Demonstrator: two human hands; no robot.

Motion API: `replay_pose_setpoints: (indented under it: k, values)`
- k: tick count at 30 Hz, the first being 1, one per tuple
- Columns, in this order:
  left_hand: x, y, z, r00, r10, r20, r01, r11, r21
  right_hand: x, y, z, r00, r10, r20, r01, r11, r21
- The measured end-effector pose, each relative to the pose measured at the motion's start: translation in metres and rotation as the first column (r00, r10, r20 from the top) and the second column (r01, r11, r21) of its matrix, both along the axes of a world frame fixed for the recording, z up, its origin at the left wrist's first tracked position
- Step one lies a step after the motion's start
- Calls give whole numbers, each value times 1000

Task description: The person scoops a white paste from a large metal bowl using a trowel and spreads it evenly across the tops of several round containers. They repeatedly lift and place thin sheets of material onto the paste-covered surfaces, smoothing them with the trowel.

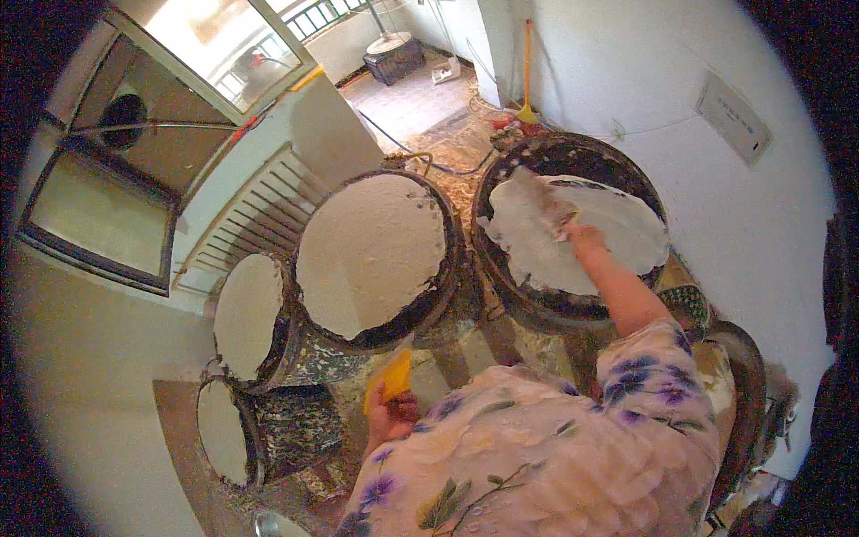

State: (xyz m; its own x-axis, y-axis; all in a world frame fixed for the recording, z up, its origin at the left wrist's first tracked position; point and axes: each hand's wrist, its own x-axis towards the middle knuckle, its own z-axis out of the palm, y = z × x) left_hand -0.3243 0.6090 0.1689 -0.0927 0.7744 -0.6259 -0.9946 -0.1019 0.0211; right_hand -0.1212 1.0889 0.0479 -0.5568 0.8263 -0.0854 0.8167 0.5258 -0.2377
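Note:
My right hand (588, 241) is stretched out over a large dark round drum or pan (577, 156) on the right. It grips a blurred flat tool (549, 201), perhaps a scraper, whose end lies at the left part of a white pasty layer (621, 209). That layer has ragged edges, and dark surface shows around it. Close to my body, my left hand (390, 417) holds a yellow flat scraper (397, 376). Left of the first drum stands a second round one, its white layer (372, 255) covering most of the top.
Two smaller round vessels with white tops (247, 315) (223, 429) stand at the left wall. A slatted radiator (251, 215) is under the window. Behind the drums lie a hose (436, 163) and a littered floor; a yellow-handled broom (528, 74) leans by the wall panel (735, 117).

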Motion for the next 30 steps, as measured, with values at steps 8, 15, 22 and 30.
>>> replay_pose_setpoints:
  k: [8, 15, 22, 30]
  values:
    - [-1, 2, -2, 995, 42, -87, -50, 995, -90, 178, 66, -73, 827, -408, -388, 443, 896, 3]
    - [4, 2, -2, 999, 51, -18, -53, 991, -119, 114, 57, -61, 194, -785, -588, -58, 589, -806]
    - [13, 17, 0, 998, 46, -50, -49, 998, -47, -34, 1, -5, 916, -97, -389, -86, 901, -425]
    - [18, 17, -11, 990, 135, -42, -139, 986, -89, 7, 89, -16, 999, -10, -42, 18, 980, 196]
